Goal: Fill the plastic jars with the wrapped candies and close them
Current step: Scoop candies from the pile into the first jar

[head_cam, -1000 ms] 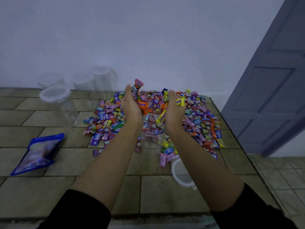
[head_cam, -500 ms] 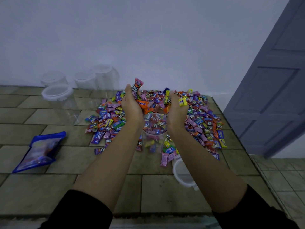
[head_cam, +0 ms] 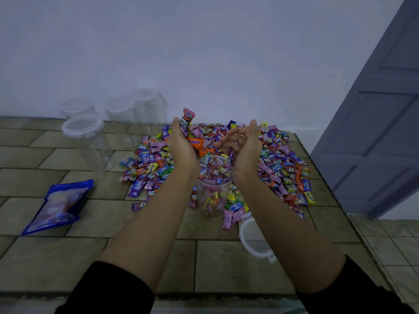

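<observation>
Tiled counter (head_cam: 68,257), white wall (head_cam: 204,53), grey door (head_cam: 374,114) | open jar (head_cam: 213,200) stood part-filled | left hand (head_cam: 181,143) cupped candies (head_cam: 195,141) | right hand (head_cam: 246,147) loosely spread

Blue packet (head_cam: 56,205) lies flat on brown tiled counter (head_cam: 226,264), left side. White wall (head_cam: 204,53) behind. Grey panelled door (head_cam: 381,132) at right, pale floor tiles (head_cam: 390,245) beneath.

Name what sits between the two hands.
In the head view, the open jar, partly filled with candies, stands between the wrists of the left hand and right hand.
</observation>
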